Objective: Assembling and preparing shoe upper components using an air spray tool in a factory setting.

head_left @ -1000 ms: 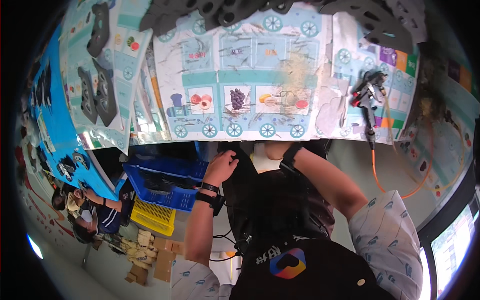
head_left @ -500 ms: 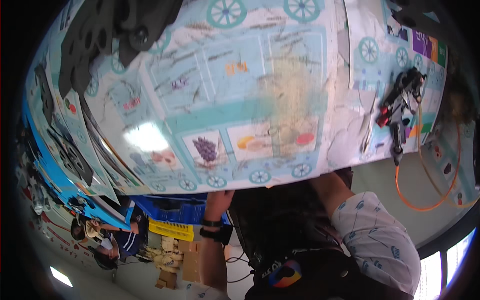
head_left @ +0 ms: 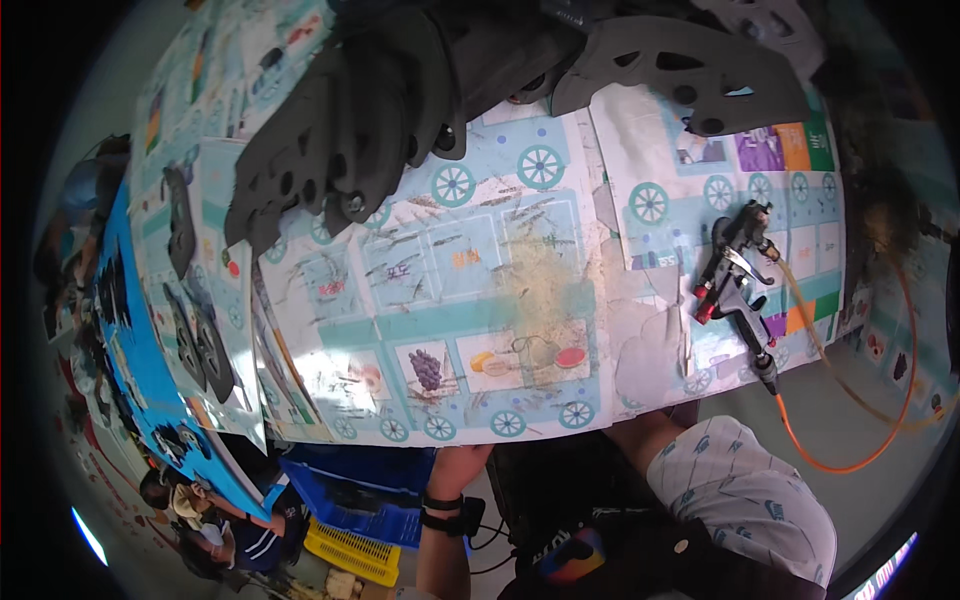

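Note:
My left hand point(head_left: 462, 468), with dark bands on its wrist, is at the near edge of the table, and its fingers are hidden beyond that edge. To the right, my right forearm point(head_left: 640, 437) also reaches under the edge, so the right hand itself is covered. Above both lies a tabletop sheet point(head_left: 440, 320) printed with fruit and wheels, stained and scratched. A spray gun point(head_left: 740, 285) with an orange hose rests on the sheet's right side, apart from my hands. Several dark grey molded parts point(head_left: 350, 140) with holes overlap along the far side.
Below the table's left edge stand a blue crate point(head_left: 350, 490) and a yellow crate point(head_left: 350, 550). More dark parts point(head_left: 195, 340) lie at the left beside a blue board point(head_left: 150, 370). Another person point(head_left: 235, 525) is at work at the lower left. The orange hose point(head_left: 830, 465) loops off the right.
The view has tilted, so the table sits lower in the picture and more of the far grey parts shows. Both my arms stay at the near edge.

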`<act>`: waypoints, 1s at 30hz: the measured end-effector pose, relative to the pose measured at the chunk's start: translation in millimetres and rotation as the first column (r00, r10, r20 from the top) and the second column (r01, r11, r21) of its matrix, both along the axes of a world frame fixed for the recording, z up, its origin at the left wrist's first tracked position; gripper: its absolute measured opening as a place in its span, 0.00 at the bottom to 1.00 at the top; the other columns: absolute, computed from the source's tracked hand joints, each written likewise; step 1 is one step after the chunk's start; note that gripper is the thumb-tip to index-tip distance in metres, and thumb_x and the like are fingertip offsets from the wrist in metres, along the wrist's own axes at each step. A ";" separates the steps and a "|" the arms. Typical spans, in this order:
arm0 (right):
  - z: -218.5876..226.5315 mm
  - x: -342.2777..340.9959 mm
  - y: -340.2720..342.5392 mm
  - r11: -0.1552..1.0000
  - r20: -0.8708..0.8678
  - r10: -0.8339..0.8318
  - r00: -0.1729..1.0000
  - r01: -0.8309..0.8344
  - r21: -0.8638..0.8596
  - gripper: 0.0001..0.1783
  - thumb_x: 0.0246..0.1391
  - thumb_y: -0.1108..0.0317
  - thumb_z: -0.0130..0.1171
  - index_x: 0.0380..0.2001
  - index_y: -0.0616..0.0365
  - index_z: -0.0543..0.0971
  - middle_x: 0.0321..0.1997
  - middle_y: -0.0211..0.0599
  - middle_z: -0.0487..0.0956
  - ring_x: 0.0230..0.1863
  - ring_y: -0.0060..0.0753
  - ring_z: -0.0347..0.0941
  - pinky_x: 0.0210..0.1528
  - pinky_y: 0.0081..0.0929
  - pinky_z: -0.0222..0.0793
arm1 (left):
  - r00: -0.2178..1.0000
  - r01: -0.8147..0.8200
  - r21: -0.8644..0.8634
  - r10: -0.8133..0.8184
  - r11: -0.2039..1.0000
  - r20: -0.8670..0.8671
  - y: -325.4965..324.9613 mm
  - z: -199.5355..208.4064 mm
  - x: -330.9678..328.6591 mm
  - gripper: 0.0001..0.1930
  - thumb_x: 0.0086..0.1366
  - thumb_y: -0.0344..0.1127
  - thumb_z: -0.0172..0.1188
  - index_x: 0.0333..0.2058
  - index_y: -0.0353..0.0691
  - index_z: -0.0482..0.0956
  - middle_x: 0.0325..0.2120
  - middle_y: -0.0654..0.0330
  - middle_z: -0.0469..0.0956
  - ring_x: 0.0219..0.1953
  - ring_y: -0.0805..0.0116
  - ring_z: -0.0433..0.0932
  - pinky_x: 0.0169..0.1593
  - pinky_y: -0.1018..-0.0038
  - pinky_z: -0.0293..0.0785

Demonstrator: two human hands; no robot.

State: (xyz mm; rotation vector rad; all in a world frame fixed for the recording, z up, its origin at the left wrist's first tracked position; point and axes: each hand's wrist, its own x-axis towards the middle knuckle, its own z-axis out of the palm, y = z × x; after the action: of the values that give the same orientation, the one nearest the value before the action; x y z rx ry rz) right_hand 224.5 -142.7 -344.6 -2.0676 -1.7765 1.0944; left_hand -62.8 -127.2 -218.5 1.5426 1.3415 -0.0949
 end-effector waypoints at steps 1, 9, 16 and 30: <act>-3.3 -1.4 6.0 0.999 0.009 -0.004 1.000 0.004 0.039 0.27 0.61 0.60 0.51 0.61 0.57 0.77 0.63 0.51 0.77 0.65 0.56 0.71 0.68 0.50 0.64 | 1.000 0.007 0.052 -0.006 0.999 -0.023 1.1 -7.5 1.7 0.21 0.66 0.36 0.65 0.57 0.38 0.80 0.54 0.45 0.81 0.58 0.42 0.77 0.62 0.55 0.72; -9.0 28.9 66.7 0.891 0.010 -0.065 0.998 0.054 0.450 0.28 0.62 0.60 0.50 0.63 0.57 0.75 0.65 0.51 0.76 0.66 0.56 0.70 0.69 0.51 0.62 | 0.978 0.136 0.587 -0.014 0.798 -0.207 -8.6 -95.3 6.7 0.23 0.68 0.43 0.63 0.58 0.38 0.78 0.54 0.41 0.79 0.56 0.39 0.78 0.60 0.54 0.75; 7.4 90.1 2.2 0.987 0.616 0.044 0.786 -0.131 0.096 0.24 0.62 0.62 0.54 0.58 0.59 0.79 0.63 0.50 0.78 0.61 0.51 0.76 0.56 0.53 0.77 | 0.825 0.067 0.537 0.256 0.841 -0.504 -40.3 -88.7 16.1 0.22 0.67 0.52 0.65 0.47 0.39 0.80 0.41 0.45 0.85 0.43 0.43 0.85 0.45 0.51 0.82; 13.7 141.6 -19.9 0.913 0.248 0.068 0.966 -0.160 0.374 0.23 0.61 0.56 0.65 0.44 0.68 0.78 0.44 0.65 0.83 0.50 0.62 0.80 0.55 0.51 0.76 | 0.909 0.071 0.567 0.180 0.821 -0.375 -50.3 -79.4 9.8 0.24 0.63 0.56 0.68 0.35 0.35 0.86 0.36 0.43 0.85 0.44 0.43 0.84 0.49 0.52 0.80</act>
State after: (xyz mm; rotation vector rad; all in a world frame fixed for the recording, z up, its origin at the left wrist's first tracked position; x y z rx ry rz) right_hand 366.1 -162.6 -330.9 -1.9198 -2.0465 0.4738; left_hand -53.1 -177.5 -297.9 2.0652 1.8726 0.0265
